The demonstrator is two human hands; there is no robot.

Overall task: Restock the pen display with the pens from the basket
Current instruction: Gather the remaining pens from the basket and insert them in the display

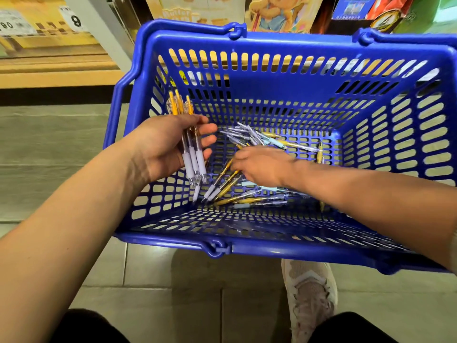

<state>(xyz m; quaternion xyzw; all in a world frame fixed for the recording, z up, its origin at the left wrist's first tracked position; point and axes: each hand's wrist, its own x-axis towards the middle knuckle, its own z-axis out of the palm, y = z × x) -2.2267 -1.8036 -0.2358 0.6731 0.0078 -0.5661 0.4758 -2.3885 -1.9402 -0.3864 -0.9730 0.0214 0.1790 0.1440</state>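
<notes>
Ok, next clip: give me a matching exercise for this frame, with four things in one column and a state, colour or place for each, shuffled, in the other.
Column one:
1. left hand
2. right hand
3. basket
4. shoe

Column two:
A. pale, on the floor tiles
B. grips a bunch of pens
C. blue, with slotted walls
D. reaches down among the loose pens

Pairs: 1-B, 2-D, 3-C, 4-A
</notes>
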